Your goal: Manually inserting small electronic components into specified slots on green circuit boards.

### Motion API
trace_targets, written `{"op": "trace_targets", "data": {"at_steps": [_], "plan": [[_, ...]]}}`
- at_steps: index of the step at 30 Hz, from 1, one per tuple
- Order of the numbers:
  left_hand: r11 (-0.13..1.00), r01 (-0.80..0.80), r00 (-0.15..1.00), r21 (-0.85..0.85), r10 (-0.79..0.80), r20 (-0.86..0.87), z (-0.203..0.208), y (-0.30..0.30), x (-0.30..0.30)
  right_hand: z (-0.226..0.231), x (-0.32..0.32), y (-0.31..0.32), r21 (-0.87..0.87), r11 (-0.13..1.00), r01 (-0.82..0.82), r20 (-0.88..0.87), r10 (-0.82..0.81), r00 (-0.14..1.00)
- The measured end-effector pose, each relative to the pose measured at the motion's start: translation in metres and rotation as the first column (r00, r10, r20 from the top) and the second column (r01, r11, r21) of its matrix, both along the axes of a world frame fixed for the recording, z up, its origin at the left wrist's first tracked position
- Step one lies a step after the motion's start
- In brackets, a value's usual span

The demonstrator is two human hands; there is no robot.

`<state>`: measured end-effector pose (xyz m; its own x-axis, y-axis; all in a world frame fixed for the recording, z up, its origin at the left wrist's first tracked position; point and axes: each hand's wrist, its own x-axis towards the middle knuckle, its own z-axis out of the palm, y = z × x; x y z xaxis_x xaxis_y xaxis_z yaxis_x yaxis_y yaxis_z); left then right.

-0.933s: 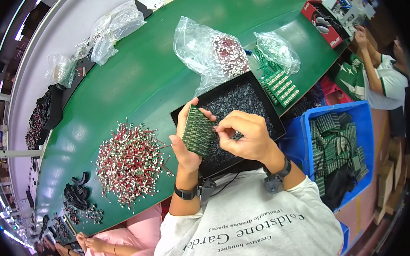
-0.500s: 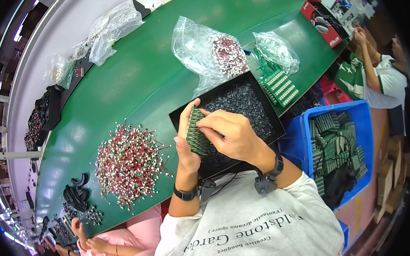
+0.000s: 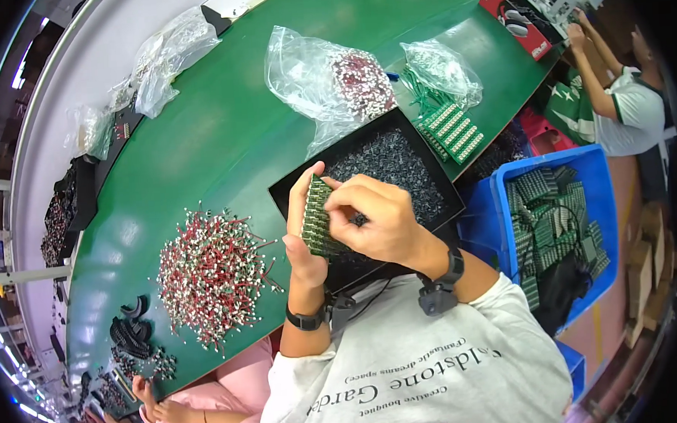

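Left hand [image 3: 305, 251] gripped a green circuit-board panel [image 3: 318, 222] along its left side, holding it tilted over the near part of a black tray [image 3: 437, 159]. Right hand [image 3: 385, 218] had its thumb and fingers curled against the panel's right side; whether they pinched a small part could not be told (the knuckles hid that spot). Behind the hands, much of the tray's near side was covered, and the panel's right portion was lost under the fingers.

At the far left, a dark container [image 3: 63, 218] of small mixed parts blurred toward the rim of the view. Crumpled clear bags [image 3: 173, 55] lay beyond it, their contents hard to make out. Along the green surface [image 3: 164, 163], black curved pieces [image 3: 133, 333] sat near the edge, close to a co-worker's hands [image 3: 161, 408], the person mostly cut off below. Next came a heap of red wires [image 3: 214, 283] with white ends, just left of the hands.

Past the tray, a clear bag [image 3: 300, 72] partly wrapped more such wires. Green boards [image 3: 455, 132] stood beside the tray's far corner. To the right, a blue bin [image 3: 482, 211] held many green panels [image 3: 549, 219], some covered by something black [image 3: 563, 299].
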<state>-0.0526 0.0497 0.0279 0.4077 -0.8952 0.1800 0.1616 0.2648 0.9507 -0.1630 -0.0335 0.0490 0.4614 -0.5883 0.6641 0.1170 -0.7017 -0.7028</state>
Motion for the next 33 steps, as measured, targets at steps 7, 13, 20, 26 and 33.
{"op": "trace_targets", "data": {"at_steps": [7,13,20,26,33], "plan": [[0.999,-0.001,0.988,-0.045,-0.006,-0.155,-0.005,-0.001,0.001,0.004,-0.027,-0.019,0.008,0.996,-0.092,-0.229,0.091,0.969],[0.999,-0.032,0.995,0.001,0.032,-0.092,0.001,-0.001,-0.001,0.002,-0.002,-0.013,-0.052,0.997,-0.049,-0.074,0.045,0.996],[0.999,-0.027,1.0,0.026,0.027,-0.005,0.0,-0.001,-0.001,-0.002,0.004,-0.009,-0.17,0.985,-0.014,-0.076,0.001,0.997],[0.997,-0.063,0.997,0.045,0.061,0.041,0.002,0.002,-0.004,-0.006,0.007,-0.009,0.031,0.998,-0.057,-0.079,0.059,0.995],[0.999,-0.05,0.991,-0.01,0.049,-0.124,-0.002,0.0,0.001,0.0,-0.021,-0.02,0.192,0.978,-0.08,-0.127,0.106,0.986]]}}
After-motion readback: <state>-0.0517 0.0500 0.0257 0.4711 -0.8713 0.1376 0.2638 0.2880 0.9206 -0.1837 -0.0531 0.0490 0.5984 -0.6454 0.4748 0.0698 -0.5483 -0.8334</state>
